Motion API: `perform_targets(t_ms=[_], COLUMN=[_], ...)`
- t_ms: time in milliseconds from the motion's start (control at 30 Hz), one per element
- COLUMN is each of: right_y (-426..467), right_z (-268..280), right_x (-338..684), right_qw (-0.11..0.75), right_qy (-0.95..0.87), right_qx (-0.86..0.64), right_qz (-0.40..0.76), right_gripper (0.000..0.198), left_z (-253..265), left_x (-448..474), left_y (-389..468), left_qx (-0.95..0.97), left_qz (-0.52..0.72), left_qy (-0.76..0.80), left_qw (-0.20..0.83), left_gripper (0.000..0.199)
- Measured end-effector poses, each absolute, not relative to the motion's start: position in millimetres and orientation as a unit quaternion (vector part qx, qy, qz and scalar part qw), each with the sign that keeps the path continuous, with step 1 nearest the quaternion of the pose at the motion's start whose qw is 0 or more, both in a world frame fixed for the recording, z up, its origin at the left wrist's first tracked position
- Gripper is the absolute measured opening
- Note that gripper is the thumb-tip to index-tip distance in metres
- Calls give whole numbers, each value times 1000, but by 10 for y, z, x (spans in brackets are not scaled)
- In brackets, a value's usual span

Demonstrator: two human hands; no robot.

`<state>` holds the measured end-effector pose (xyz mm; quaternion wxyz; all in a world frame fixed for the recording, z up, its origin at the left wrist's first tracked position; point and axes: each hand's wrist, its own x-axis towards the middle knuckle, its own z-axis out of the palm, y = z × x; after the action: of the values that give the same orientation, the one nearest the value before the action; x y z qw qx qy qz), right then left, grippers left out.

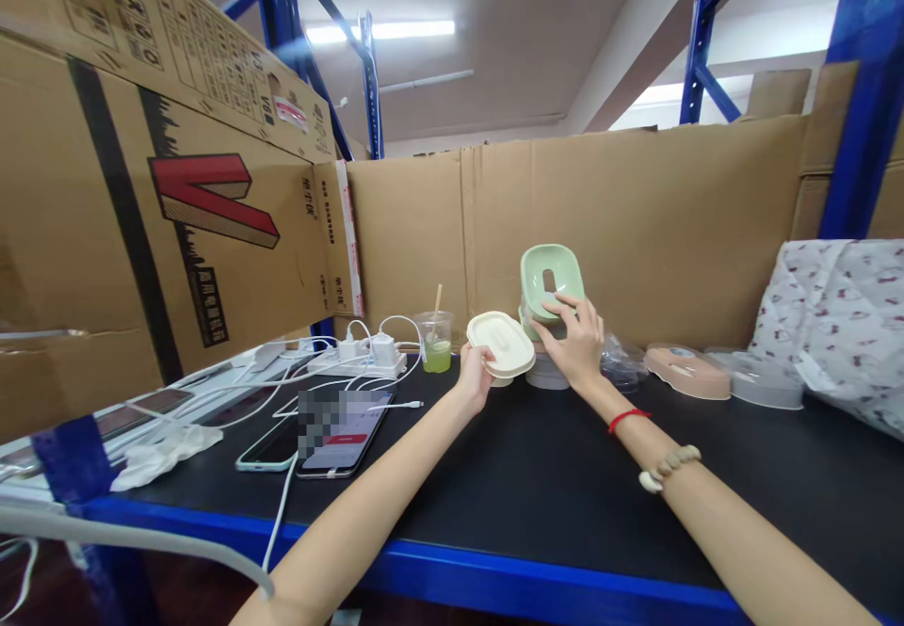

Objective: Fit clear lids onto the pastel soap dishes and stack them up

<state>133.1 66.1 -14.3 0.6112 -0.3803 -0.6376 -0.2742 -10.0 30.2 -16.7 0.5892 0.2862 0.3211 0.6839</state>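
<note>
My left hand is closed on the near-left edge of a cream oval lid, thumb on top, tilted above the black shelf. To its right, my right hand grips the lower rim of a light green oval dish. The dish is tipped up, so its hollow inside and the dark slot in its middle face me. More green and a grey tub show behind and below the right hand, partly hidden. Whether the green pieces there touch each other I cannot tell.
A plastic cup with green drink and a straw stands left of the lid. Two phones, white cables and a power strip lie further left. To the right are a pink container, a grey one and a patterned cloth bag.
</note>
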Motion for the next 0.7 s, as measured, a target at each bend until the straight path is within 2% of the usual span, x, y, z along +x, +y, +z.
perform_targets(t_ms=[100,233,300,400,533,600,700], right_y=[502,331,288,258,253,260,268], right_z=[-183,-321,-388,-426,-365,-317,-260], right_x=[1287,1238,1209,1137,1027,1009,1041], right_qw=[582,479,473,547,675,687,676], right_qy=[-714,-817,-826,-781,-633,-574,-543], right_qx=[-290,-258,-272,-295,-359,-384,-371], right_qz=[-260,-191,-142,-48,124,227,333], right_gripper=[26,23,21,26,59,71,65], left_z=[-88,-48,-82,-149,-162,-146,-141], left_x=[-101,-113,-124,-135,-118,-98,-66], left_y=[223,164,191,255,247,205,149], left_qx=[280,292,299,302,341,375,424], left_qz=[688,690,694,715,705,688,660], left_qy=[269,245,289,329,324,334,349], left_qw=[613,615,588,538,530,524,512], left_gripper=[19,31,29,29,27,24,21])
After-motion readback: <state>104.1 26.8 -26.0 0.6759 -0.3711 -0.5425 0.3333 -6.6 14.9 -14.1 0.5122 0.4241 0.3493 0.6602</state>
